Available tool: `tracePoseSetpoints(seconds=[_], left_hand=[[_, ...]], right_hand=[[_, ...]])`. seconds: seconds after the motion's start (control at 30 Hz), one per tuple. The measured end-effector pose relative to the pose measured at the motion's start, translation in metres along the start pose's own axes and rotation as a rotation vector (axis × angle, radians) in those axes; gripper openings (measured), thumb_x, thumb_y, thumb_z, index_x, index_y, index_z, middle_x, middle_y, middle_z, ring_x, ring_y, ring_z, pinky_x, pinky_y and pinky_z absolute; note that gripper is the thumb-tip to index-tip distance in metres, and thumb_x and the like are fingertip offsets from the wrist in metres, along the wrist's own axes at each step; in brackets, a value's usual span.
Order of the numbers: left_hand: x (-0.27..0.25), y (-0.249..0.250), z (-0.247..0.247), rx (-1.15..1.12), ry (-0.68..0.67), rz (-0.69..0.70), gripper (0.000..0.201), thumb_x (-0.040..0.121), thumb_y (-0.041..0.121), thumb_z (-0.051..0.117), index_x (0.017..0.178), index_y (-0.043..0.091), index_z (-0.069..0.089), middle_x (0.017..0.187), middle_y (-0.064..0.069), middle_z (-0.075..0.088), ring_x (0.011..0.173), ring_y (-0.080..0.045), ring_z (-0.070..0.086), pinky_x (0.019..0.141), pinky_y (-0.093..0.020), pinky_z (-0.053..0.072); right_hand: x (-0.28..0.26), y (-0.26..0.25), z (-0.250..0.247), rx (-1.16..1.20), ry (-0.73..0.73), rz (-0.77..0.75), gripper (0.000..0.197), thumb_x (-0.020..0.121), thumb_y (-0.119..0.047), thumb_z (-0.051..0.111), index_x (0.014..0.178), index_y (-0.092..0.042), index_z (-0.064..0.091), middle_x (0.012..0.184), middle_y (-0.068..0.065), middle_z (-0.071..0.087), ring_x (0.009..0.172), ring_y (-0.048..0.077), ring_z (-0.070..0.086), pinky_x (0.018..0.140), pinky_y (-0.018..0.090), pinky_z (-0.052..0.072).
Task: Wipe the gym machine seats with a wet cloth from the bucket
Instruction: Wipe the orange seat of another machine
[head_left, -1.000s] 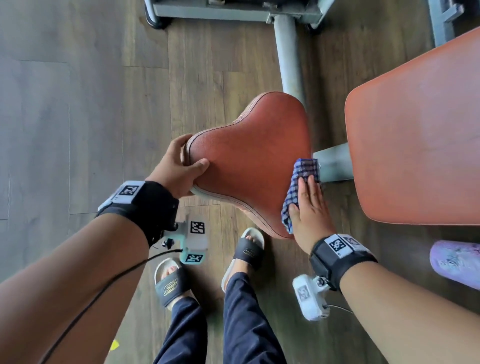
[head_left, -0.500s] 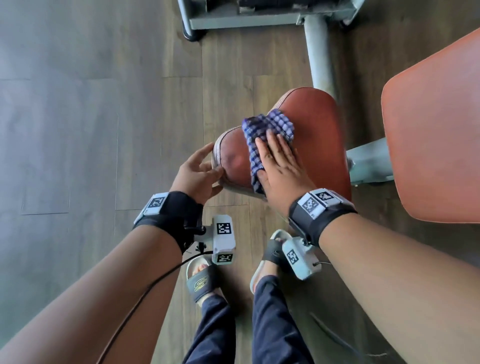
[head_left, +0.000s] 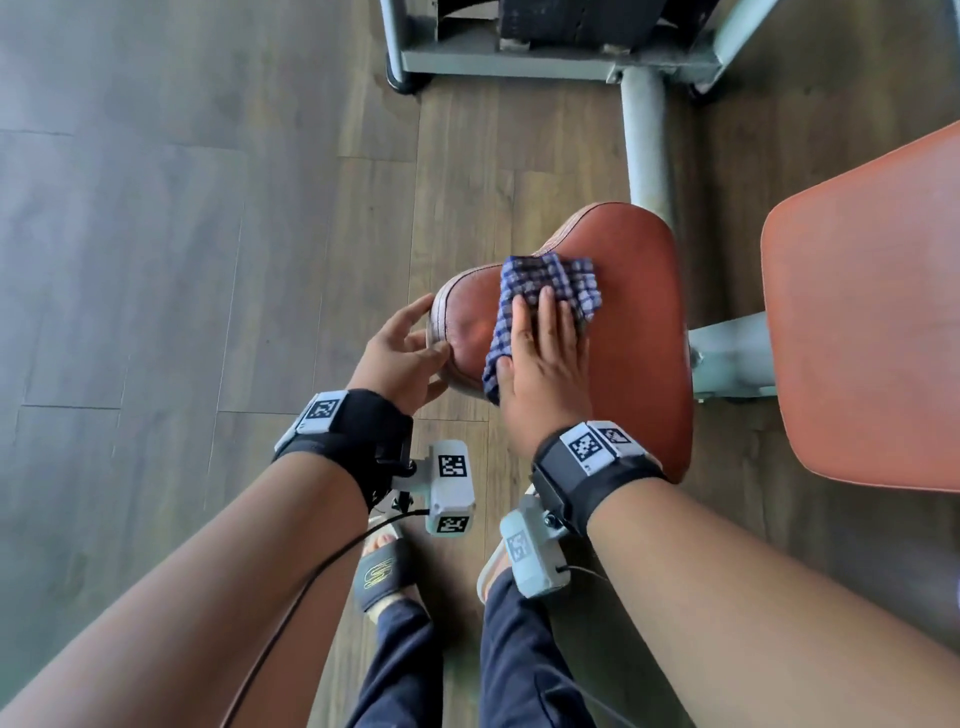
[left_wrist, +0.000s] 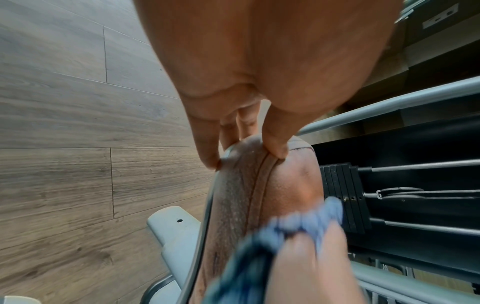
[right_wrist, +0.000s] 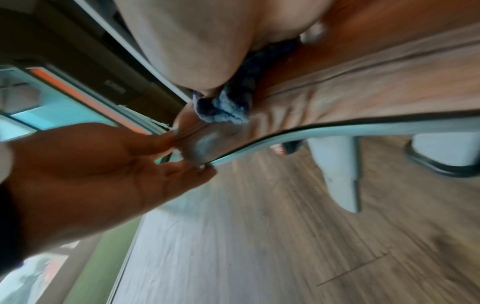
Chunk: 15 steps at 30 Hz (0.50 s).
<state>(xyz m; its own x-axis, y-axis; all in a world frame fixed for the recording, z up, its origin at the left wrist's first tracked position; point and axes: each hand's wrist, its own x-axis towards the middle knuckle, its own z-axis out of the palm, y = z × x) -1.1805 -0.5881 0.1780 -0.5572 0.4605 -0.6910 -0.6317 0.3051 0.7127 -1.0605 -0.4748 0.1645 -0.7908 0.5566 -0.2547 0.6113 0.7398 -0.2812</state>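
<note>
A red-brown padded seat stands on a grey frame. On its top left part lies a blue checked cloth, bunched up. My right hand presses flat on the cloth with straight fingers. My left hand holds the seat's left edge. In the left wrist view its thumb sits on the top seam and its fingers lie under the rim. In the blurred right wrist view the cloth sits under my palm near the left hand. No bucket is in view.
A larger orange pad stands close on the right. A grey post runs from the seat to the machine's base at the top. My sandalled feet stand on the wooden floor below the seat.
My right hand has carried the cloth from the seat's right edge across to its top left part. The left hand's hold on the left edge has loosened to thumb and fingertips.
</note>
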Motion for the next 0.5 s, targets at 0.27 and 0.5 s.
tracePoseSetpoints(seconds=[0.27,0.5], left_hand=[[-0.001,-0.001,-0.001,-0.058,-0.006,-0.046,0.057,0.098,-0.003,0.057,0.143,0.032,0.053,0.089,0.0,0.063,0.097,-0.018,0.061,0.088,-0.04,0.055],[-0.001,0.005,-0.003,-0.01,-0.017,-0.053,0.052,0.098,-0.003,0.055,0.14,0.027,0.052,0.094,-0.004,0.062,0.097,-0.021,0.062,0.092,-0.046,0.054]], right_hand=[[0.034,0.02,-0.02,-0.044,-0.095,-0.193,0.063,0.101,-0.03,0.032,0.156,-0.023,0.002,0.163,0.004,-0.012,0.15,0.023,-0.012,0.122,0.044,-0.003],[0.038,-0.01,-0.013,-0.037,-0.024,-0.061,0.063,0.098,-0.033,0.031,0.156,-0.022,0.009,0.163,0.01,-0.004,0.15,0.029,-0.005,0.121,0.049,-0.001]])
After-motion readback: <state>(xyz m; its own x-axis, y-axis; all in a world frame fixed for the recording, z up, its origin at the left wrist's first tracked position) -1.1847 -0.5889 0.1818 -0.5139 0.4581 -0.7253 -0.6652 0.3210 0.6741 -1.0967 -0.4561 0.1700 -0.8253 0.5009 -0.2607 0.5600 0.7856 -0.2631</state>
